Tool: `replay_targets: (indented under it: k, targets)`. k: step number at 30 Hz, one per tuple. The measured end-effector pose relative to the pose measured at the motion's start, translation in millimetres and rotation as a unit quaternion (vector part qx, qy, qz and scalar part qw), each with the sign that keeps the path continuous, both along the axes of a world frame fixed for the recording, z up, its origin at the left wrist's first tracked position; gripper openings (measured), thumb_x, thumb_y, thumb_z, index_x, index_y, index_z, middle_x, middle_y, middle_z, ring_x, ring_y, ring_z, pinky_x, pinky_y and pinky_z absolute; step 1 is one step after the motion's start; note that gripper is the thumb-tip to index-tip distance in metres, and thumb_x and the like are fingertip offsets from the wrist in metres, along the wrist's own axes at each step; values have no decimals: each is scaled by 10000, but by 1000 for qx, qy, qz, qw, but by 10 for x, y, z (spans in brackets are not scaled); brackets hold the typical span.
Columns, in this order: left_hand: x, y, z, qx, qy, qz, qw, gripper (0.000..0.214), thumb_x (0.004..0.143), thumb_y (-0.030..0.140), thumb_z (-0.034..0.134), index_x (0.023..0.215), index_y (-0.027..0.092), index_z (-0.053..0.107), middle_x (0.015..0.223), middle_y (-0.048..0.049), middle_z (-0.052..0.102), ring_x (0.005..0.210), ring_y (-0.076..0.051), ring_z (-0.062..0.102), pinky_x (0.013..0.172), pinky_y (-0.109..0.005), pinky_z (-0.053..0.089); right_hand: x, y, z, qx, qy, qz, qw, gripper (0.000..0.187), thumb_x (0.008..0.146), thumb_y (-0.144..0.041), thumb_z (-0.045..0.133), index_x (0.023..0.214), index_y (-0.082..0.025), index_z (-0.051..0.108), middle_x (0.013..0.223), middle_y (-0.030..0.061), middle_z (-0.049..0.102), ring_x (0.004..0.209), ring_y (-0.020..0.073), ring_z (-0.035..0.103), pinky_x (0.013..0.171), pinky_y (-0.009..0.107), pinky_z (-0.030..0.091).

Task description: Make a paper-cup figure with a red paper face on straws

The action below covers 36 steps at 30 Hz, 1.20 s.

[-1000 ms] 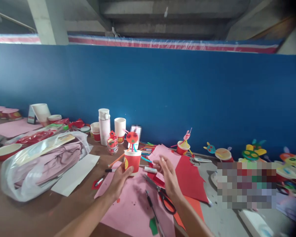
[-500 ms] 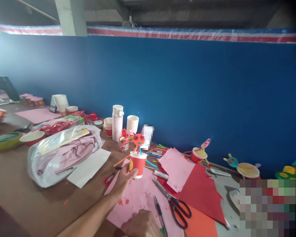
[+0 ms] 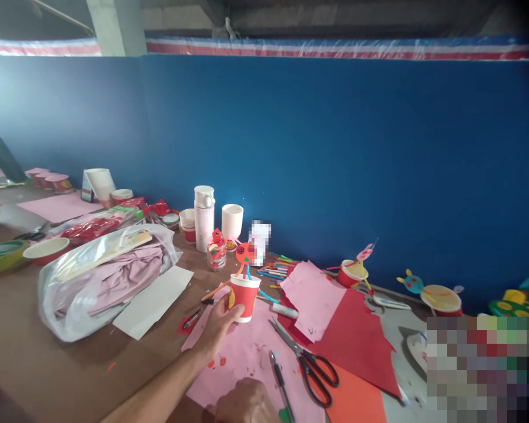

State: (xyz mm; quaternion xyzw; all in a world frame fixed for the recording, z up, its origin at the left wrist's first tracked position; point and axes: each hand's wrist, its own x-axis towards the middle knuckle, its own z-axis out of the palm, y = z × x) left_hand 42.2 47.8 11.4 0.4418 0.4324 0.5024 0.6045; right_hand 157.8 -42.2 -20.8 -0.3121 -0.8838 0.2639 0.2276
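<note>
My left hand (image 3: 218, 326) is clamped around the red cup (image 3: 244, 296), at the far edge of the pink sheet (image 3: 247, 352), mid-surface. My right hand (image 3: 247, 402) has left the cup's side and come down to the sheet's near edge, beside the pen (image 3: 280, 382). The picture cuts this hand off, so I cannot tell if its fingers are closed, nor whether the cup touches the sheet.

Upright, white-rimmed red paper cup (image 3: 244, 296) at far edge of pink sheet (image 3: 247, 352). Holds a red paper face (image 3: 245, 252) on thin stems.
</note>
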Motion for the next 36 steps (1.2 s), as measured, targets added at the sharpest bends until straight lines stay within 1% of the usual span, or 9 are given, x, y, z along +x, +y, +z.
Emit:
replay_targets:
  k: [3,6,8,11,17,24,27,31,36]
  targets:
    - [1,12,-37,-14,3,0,1000,428,668,415,664,988,137,606,749,-28,624,656,-143,549,582,-226,400,-100,76,-121,7,-8,-2,1000,196,905,-306,492,1064,-238,584,1147,59,572,950,173,582,801,333,501]
    - [-5,27,-83,-10,-2,-9,1000,444,661,427,664,998,143,609,785,-40,643,700,-164,575,605,-239,413,-167,118,-230,22,-16,-11,1000,157,842,-412,541,846,-312,662,776,-6,671,700,172,627,592,265,489]
    - [-11,31,-107,-11,2,-14,1000,453,678,432,651,1030,151,601,837,-50,653,734,-174,588,626,-248,425,-175,122,-271,35,-19,-20,999,221,795,-484,536,713,-333,674,526,-17,612,524,177,593,477,261,428]
    - [-17,31,-137,-22,16,-9,1000,450,706,434,633,1058,158,585,876,-58,656,752,-179,595,634,-255,441,-159,116,-281,54,-23,-35,998,323,778,-539,480,646,-316,673,402,-17,541,405,168,528,430,260,374]
    - [-10,45,-205,-14,29,-1,999,407,702,453,643,967,145,614,795,-64,667,703,-184,600,606,-250,449,-129,88,-247,66,-30,-54,996,337,780,-520,454,632,-314,675,393,-28,547,380,157,507,467,257,386]
    - [-7,27,-201,-23,30,-23,999,388,724,429,627,1002,161,595,826,-57,664,744,-194,608,642,-266,466,-89,33,-267,69,-39,-60,995,236,770,-402,491,679,-296,682,448,-16,572,460,173,558,532,275,413]
    - [-10,33,-188,17,37,-28,999,335,745,398,607,977,156,609,832,-60,663,781,-211,608,698,-286,468,-73,41,-236,74,-43,-52,995,230,781,-377,479,711,-296,682,477,-14,592,474,175,569,549,279,416]
    - [2,43,-184,84,60,-31,994,294,693,331,645,939,172,630,841,-59,666,796,-236,603,763,-325,468,-67,59,-183,83,-48,-38,995,224,790,-368,467,771,-307,681,523,-14,624,496,175,590,545,270,412]
    - [27,0,-182,99,58,-62,991,374,675,252,655,1039,193,596,968,-66,661,869,-235,598,800,-318,467,-80,43,-138,95,-60,-32,993,221,804,-345,462,786,-287,674,542,-10,640,496,171,590,551,268,411]
